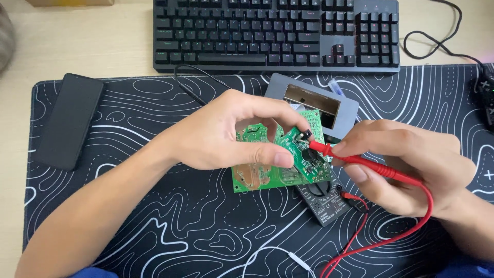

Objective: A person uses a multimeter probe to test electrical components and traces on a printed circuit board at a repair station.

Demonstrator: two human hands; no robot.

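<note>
Pinching the small green circuit board [301, 152] between thumb and fingers, my left hand [226, 131] is holding it tilted above a larger green board [254, 172] that is lying on the black patterned mat [154, 226]. That grip is pressed together on the board's near edge, thumb underneath and the fingers curled over the top. My left forearm is reaching in from the lower left, wrist bent slightly inward.

My right hand [406, 164] is closing around a red test probe [360, 162], gripping it like a pen, with its tip touching the small board just beside a round black part. The red lead [406, 231] is looping down from the probe and back toward the black meter [327, 198], which is lying partly under both boards. My right wrist is coming in from the lower right, knuckles facing up.

Behind the boards a grey plastic casing [314, 100] is resting on the mat. A black keyboard [278, 33] is sitting on the table beyond it, and a dark phone [69, 121] is lying at the mat's left edge.
</note>
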